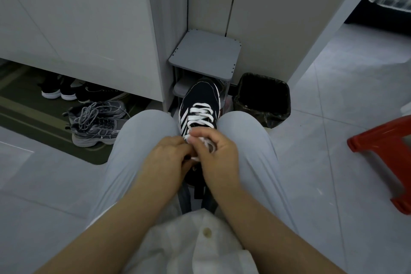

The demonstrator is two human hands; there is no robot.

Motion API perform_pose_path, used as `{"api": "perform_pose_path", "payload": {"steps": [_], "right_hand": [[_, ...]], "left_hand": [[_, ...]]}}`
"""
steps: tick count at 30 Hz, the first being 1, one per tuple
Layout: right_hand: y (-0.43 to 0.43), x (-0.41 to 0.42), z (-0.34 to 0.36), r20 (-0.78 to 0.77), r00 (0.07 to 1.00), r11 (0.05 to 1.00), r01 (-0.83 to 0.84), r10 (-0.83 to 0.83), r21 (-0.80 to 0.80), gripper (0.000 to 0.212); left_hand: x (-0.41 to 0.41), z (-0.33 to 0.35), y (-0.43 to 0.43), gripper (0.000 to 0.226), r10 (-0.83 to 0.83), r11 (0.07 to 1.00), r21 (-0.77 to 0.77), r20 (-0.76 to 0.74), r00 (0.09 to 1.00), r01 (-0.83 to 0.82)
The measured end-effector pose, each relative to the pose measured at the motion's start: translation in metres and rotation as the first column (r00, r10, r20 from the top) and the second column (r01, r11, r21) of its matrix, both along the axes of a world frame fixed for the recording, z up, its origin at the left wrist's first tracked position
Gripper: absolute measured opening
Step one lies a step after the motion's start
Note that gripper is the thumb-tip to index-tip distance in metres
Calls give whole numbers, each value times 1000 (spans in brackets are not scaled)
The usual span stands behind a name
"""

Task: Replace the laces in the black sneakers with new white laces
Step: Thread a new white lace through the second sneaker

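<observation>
While the black canvas sneaker [200,100] lies between the knees, the left hand [169,158] and right hand [218,153] pinch its flat white lace [201,113] with curled fingers.

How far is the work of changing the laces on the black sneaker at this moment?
Done: a flat white lace already crosses several rows on the black sneaker with white side stripes. In hand: the right hand pinches the lace at the top rows; the left hand meets it there, its grip hidden. Left: finishing the top and tying; the pair's other shoe is not clearly in view.
</observation>
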State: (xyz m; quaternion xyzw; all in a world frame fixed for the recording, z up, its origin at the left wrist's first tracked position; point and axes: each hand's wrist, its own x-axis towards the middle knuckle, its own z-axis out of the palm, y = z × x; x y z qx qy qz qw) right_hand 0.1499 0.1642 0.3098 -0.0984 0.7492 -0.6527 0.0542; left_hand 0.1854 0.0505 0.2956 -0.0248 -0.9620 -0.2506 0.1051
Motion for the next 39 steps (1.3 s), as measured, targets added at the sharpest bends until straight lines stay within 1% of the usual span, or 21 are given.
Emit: {"api": "perform_pose_path", "payload": {"steps": [1, 3, 5, 6, 8, 9, 11, 12, 13, 15, 17, 19, 21, 22, 23, 24, 27, 29, 33, 36, 39], "right_hand": [[-1, 1, -4, -95, 995, 998, -7, 13, 67, 11], [6, -1, -13, -329, 943, 969, 29, 56, 247, 12], [17, -5, -15, -447, 881, 910, 51, 153, 412, 11], [21, -7, -16, -452, 857, 868, 11, 247, 496, 9], [27, -7, -15, -347, 822, 756, -147, 452, 637, 17], [31, -7, -14, -310, 805, 721, -197, 506, 664, 22], [42, -11, -9, -323, 811, 750, -202, 489, 629, 17], [50, -14, -4, -314, 839, 777, -188, 445, 600, 16], [57, -17, 0, -298, 862, 798, -180, 409, 575, 16], [68, -20, 5, -252, 885, 795, -187, 391, 577, 18], [67, -18, 2, -248, 865, 736, -185, 437, 651, 18], [57, -10, -6, -250, 812, 651, -197, 528, 733, 22], [48, -4, -13, -230, 753, 577, -234, 617, 783, 33], [46, -4, -13, -201, 749, 557, -258, 632, 789, 34], [46, -6, -10, -174, 764, 567, -286, 622, 772, 32], [49, -9, -6, -172, 796, 618, -293, 580, 730, 27], [54, -23, 13, -239, 907, 812, -163, 347, 560, 11], [51, -37, 21, -228, 950, 879, -85, 214, 469, 7], [31, -64, 18, -164, 983, 912, -13, 88, 409, 7], [16, -79, 11, -131, 989, 908, -6, 67, 418, 5], [9, -86, 7, -139, 988, 894, 5, 64, 448, 1]], "left_hand": [[-1, 0, 0, 16, 40, 999, 22, -14, 999, -40], [-1, 1, -5, 41, 162, 983, 85, -16, 987, -160], [-1, 4, -10, 59, 227, 972, 62, -30, 973, -225], [0, 5, -13, 63, 220, 975, 49, -30, 975, -218], [3, 7, -15, 65, 151, 988, 42, -4, 989, -151], [5, 7, -15, 63, 123, 992, -21, 10, 992, -123], [8, 6, -15, 54, 120, 964, -241, 23, 992, -111], [9, 5, -15, 50, 129, 948, -297, 14, 992, -119], [9, 4, -16, 45, 122, 947, -301, 8, 992, -114], [10, 3, -16, 32, 84, 979, -185, -2, 997, -83], [9, 2, -14, 24, 45, 996, -75, 9, 999, -44], [5, -1, -10, 29, -29, 995, -98, 17, 999, 31], [1, -5, -7, 30, -151, 980, -129, 16, 988, 152], [0, -5, -7, 29, -203, 971, -124, 12, 979, 203], [0, -3, -8, 29, -222, 971, -92, 4, 975, 221], [0, 1, -11, 29, -202, 979, -29, -7, 979, 202], [-4, 20, -21, 27, 22, 986, 165, -68, 997, -10], [-15, 29, -29, 13, 136, 965, 238, -74, 988, -115], [-51, 32, -37, 6, 203, 940, 286, -36, 979, -184], [-69, 24, -36, 5, 166, 932, 320, 44, 985, -171], [-78, 23, -32, 2, 103, 925, 361, 60, 993, -118]]}}
